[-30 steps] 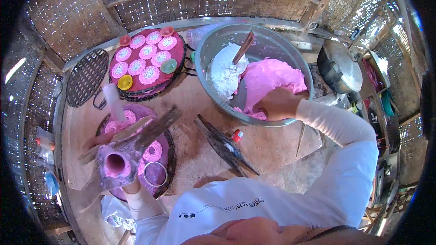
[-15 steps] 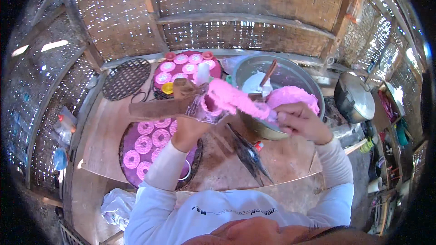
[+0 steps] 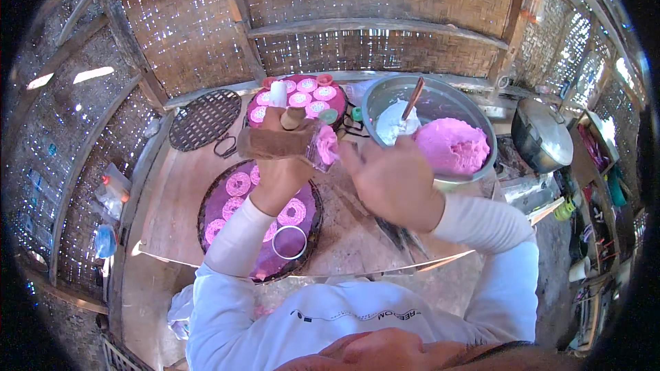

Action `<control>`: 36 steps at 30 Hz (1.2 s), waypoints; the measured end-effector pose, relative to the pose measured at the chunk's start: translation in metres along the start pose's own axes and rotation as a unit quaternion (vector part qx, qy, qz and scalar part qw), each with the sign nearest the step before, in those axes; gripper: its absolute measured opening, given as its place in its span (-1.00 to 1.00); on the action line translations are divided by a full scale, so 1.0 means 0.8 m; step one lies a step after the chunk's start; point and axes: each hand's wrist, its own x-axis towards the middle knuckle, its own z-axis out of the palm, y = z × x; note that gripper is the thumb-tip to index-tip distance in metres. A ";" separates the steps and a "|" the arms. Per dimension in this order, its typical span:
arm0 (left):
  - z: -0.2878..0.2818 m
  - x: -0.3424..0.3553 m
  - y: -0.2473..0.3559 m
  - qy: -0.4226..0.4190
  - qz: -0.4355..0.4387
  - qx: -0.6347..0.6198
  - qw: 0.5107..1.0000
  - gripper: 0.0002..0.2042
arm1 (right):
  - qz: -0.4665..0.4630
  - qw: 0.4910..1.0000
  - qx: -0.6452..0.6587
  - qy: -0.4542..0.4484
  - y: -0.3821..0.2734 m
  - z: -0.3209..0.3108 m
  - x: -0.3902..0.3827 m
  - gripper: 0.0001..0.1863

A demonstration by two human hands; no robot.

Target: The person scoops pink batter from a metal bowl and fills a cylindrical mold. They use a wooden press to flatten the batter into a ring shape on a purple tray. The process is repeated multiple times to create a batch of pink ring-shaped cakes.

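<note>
My left hand (image 3: 283, 177) is closed around a wooden press (image 3: 271, 143), a brown block with a crossbar and plastic film at its right end. A lump of pink dough (image 3: 326, 145) sits in that open end. My right hand (image 3: 395, 182) is beside it, its fingertips close to the dough; motion smears the fingers. Below the press lies a round tray (image 3: 204, 216) lined in purple, with several pink dough rings (image 3: 238, 183) and a white hoop (image 3: 289, 255). To the right, a large metal basin (image 3: 489, 120) holds a big mass of pink dough (image 3: 454, 146).
White paste (image 3: 397, 122) with a wooden-handled tool (image 3: 414, 98) is also in the basin. A second tray of patterned pink rings (image 3: 301, 99) stands at the back, beside a black lattice rack (image 3: 205, 120). A lidded pot (image 3: 543, 134) is at right. Dark flat strips lie under my right forearm.
The long pink dough strip between my hands is gone; only a lump shows at the press. My right hand has moved left towards the press, which has shifted slightly left.
</note>
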 end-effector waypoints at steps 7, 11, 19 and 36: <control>-0.015 0.000 -0.028 -0.038 -0.020 0.063 0.997 -0.67 | 0.076 0.997 -0.018 -0.001 0.002 -0.032 -0.059 -0.75; 0.007 -0.004 -0.014 0.136 -0.005 0.064 0.989 -0.65 | 0.190 0.970 0.113 0.102 0.014 -0.010 -0.064 -0.81; 0.050 0.008 0.028 0.195 -0.074 -0.008 0.978 -0.43 | 0.270 0.926 0.228 0.134 -0.018 0.052 -0.082 -0.82; -0.005 -0.024 -0.038 0.047 -0.285 -0.681 0.672 -0.71 | 0.228 0.896 -0.258 -0.281 0.295 0.199 -0.194 -0.84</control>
